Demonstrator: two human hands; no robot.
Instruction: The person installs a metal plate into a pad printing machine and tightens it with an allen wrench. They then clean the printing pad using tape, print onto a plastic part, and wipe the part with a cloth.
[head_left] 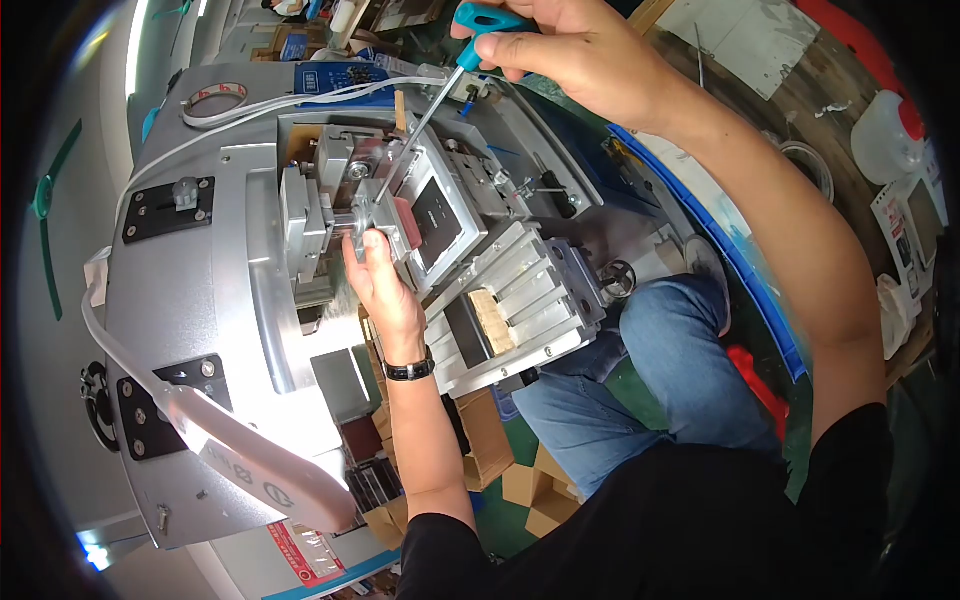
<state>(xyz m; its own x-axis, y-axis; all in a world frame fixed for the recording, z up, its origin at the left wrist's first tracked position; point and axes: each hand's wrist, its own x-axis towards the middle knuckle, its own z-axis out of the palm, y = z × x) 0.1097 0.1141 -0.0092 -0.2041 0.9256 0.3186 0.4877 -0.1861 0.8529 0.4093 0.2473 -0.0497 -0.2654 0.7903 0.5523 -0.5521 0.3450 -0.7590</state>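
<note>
My right hand (575, 50) is closed around the teal handle of a T-handle hex key (432, 108). Its long steel shaft slants down to the metal fitting (362, 217) on the machine head, where the tip is hard to make out. My left hand (388, 290) reaches up from below, thumb and fingers closed on that fitting's lower end. Just right of the fitting sits a pink pad (408, 222). Beside the pad lies a dark plate (437, 222) in a light metal frame.
The grey machine housing (180, 290) fills the left side. A bright lamp on a pale arm (240, 450) hangs close to my left forearm. A slotted metal table (545, 285) stands before my knees. White cables (310, 97) cross the housing top, near a tape roll (215, 100).
</note>
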